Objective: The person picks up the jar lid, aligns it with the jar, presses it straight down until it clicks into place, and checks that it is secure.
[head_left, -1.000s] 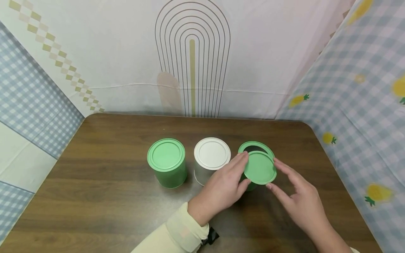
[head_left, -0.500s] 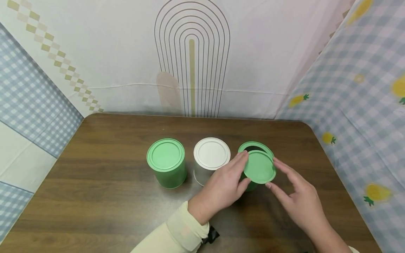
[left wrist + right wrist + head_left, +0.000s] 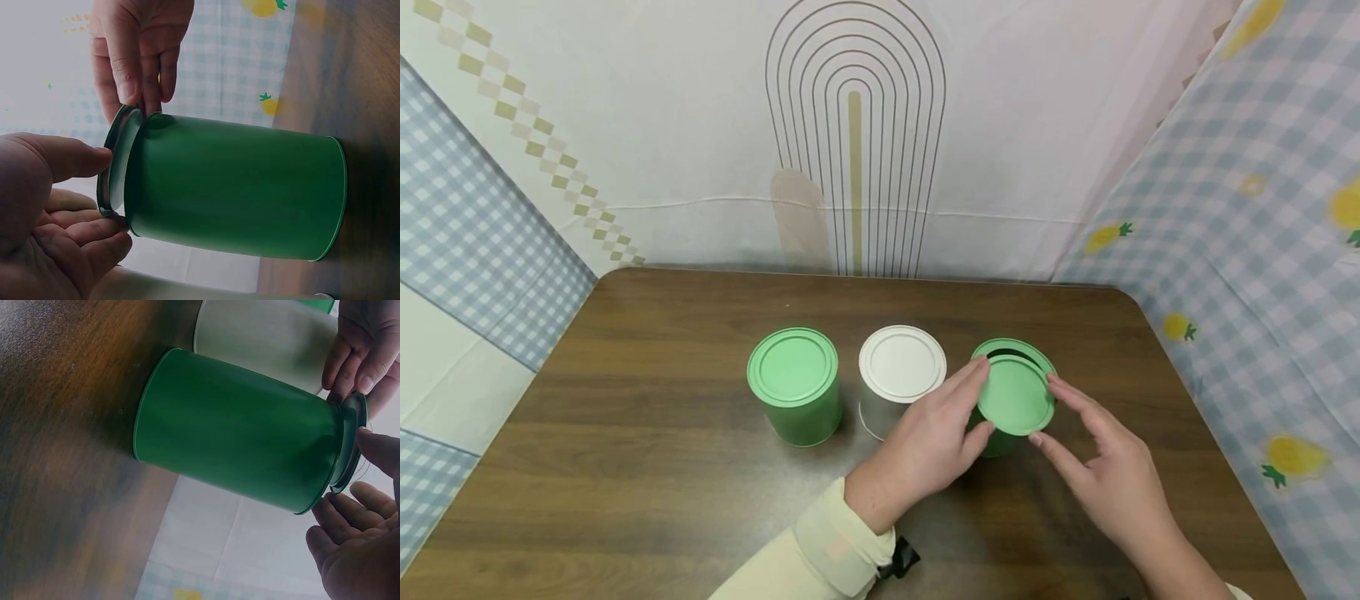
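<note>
A round green lid (image 3: 1017,397) is held over the mouth of a green can (image 3: 231,187) at the right of the table. My left hand (image 3: 925,442) pinches the lid's left edge between thumb and fingers. On the opposite edge, my right hand (image 3: 1112,467) does the same. Both wrist views show the lid tilted, with a gap between it and the can's rim. In the head view, a dark crescent of the can's opening shows behind the lid. The can stands upright on the table.
A white-lidded can (image 3: 902,363) stands just left of the open one, partly behind the left forearm and hand. Farther left is another green can (image 3: 793,383) with its lid on. The wooden table (image 3: 647,467) ends at a fabric-covered wall (image 3: 700,125).
The open can has shifted slightly to the right under the lid. Its dark opening now shows as a thinner crescent. Both hands have kept their hold on the lid.
</note>
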### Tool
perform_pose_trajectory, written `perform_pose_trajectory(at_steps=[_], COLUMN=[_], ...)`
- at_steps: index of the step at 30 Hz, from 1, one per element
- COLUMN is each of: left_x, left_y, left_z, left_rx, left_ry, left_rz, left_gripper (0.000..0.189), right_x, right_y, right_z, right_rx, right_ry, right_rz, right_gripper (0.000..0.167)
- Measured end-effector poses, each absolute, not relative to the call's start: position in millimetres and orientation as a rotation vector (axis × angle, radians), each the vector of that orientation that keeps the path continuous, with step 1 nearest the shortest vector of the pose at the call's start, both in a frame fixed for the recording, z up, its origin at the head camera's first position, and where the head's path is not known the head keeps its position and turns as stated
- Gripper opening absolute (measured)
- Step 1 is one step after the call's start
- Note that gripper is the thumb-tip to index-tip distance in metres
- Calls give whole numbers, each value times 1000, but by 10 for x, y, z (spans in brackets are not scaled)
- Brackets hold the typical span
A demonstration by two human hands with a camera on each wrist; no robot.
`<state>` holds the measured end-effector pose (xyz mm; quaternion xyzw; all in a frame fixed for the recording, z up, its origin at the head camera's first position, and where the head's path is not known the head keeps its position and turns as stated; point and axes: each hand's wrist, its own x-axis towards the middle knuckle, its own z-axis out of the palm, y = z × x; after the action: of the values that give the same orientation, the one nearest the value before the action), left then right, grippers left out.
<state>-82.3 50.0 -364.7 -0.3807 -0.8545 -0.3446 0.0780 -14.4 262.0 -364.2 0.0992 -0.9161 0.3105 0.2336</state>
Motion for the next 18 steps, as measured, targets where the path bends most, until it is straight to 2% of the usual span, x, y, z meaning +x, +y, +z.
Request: perform_pose_trajectory(at_steps=[18], left_x=[-837], left_y=[521], left_z=[-3643], left_rx=[-1115], left_ry=[-2587], left_rz=[-995], left_gripper=[63], right_x=[-177], right_y=[2625], right_z=[-3633], right_rx=[262], right_ry=[-2529], right_rz=[842], right_gripper=[77])
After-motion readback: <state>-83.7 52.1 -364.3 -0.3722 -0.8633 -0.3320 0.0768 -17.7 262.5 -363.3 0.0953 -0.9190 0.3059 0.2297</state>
